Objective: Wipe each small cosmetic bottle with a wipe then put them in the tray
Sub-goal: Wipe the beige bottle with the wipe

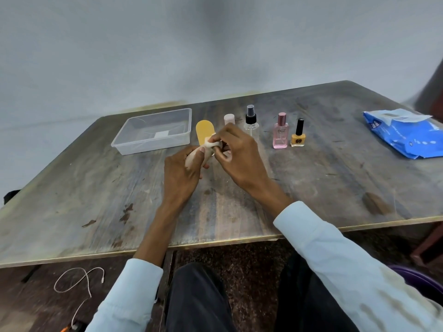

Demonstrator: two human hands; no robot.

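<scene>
My left hand (pixel 181 172) grips a small beige bottle (pixel 195 158) above the table's middle. My right hand (pixel 236 152) pinches a white wipe (pixel 211 143) against the bottle's top end. Behind my hands stand a yellow rounded bottle (pixel 203 133), a pale pink-capped bottle (pixel 229 119) and a clear spray bottle (pixel 251 121) with a black pump. Further right stand a pink perfume bottle (pixel 280 133) and a yellow nail polish (pixel 298 135) with a black cap. A clear plastic tray (pixel 134 142) lies at the left with nothing in it but a white label on its floor.
A blue pack of wipes (pixel 407 135) lies at the table's right edge. The worn wooden table (pixel 335 178) ends just before my knees. A white cable (pixel 79 283) lies on the floor at the lower left. A purple seat edge (pixel 422 281) shows at the lower right.
</scene>
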